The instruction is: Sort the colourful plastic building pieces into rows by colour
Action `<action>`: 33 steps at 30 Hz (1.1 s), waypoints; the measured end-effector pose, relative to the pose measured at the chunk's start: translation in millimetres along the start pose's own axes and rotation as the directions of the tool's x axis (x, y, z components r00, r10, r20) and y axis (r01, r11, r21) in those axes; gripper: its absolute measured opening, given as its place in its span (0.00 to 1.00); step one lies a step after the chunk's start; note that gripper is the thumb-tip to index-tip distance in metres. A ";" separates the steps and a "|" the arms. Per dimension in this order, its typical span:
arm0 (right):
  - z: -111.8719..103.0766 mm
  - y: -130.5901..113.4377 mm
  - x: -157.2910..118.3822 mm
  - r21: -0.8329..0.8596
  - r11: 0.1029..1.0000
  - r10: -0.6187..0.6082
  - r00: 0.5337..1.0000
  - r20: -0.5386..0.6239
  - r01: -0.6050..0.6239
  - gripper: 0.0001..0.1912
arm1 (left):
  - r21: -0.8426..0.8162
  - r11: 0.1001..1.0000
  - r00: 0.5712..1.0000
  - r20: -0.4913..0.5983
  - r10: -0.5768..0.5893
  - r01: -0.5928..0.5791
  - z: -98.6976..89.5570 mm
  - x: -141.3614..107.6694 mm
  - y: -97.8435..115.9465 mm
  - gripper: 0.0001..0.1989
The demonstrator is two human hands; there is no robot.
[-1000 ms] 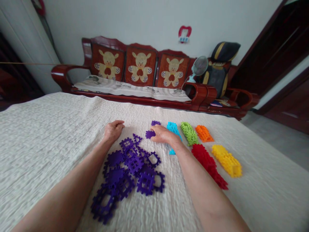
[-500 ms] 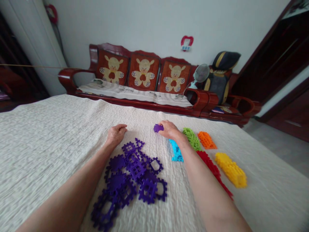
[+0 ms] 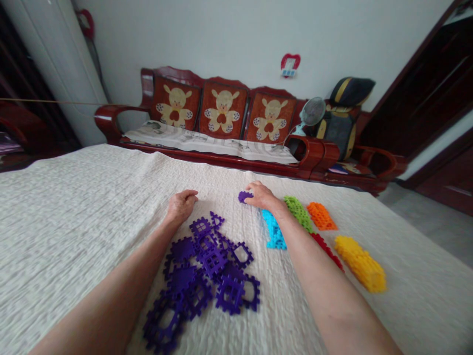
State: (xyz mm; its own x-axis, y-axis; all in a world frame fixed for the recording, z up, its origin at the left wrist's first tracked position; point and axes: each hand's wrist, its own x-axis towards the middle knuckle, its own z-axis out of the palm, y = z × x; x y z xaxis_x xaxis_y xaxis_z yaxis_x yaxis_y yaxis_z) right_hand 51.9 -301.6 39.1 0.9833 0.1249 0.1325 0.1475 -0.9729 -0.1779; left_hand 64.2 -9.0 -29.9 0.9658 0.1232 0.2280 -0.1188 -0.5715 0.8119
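My right forearm hides much of the red stack (image 3: 327, 250) and part of the blue stack (image 3: 273, 230); my right hand (image 3: 258, 195) covers the right end of the small purple piece (image 3: 244, 197). It lies beyond the purple pile (image 3: 213, 261) on the white cloth (image 3: 92, 222), visible end pointing left, long axis seemingly sideways. My right fingers are partly open around it, grip unclear; my left hand (image 3: 183, 205) is loosely curled, contents hidden.

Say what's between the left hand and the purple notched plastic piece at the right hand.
Only white textured cloth lies between left hand and purple piece (head view).
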 end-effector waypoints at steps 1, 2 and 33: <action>-0.3 -1.4 -3.4 0.028 0.999 -0.020 0.999 -0.044 0.021 0.18 | -0.006 1.000 1.000 0.001 0.001 -0.001 0.0 0.0 -0.1 0.15; -0.3 -3.8 -7.5 0.057 0.997 -0.046 0.995 -0.087 0.051 0.18 | -0.011 1.000 1.000 0.001 -0.003 0.003 0.0 0.1 -0.1 0.15; 47.0 -108.3 -56.8 0.356 0.756 -0.591 0.807 0.008 0.550 0.23 | -0.201 0.976 0.994 -0.042 -0.096 0.086 5.3 9.9 -9.6 0.18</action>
State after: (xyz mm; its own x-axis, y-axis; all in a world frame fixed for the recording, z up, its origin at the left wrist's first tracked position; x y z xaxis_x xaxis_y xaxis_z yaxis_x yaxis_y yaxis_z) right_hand -15.0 -194.1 5.0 0.7072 0.6768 0.2044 0.6898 -0.5972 -0.4092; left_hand 76.1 -6.6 -38.3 0.9623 0.2116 0.1710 -0.0790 -0.3843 0.9198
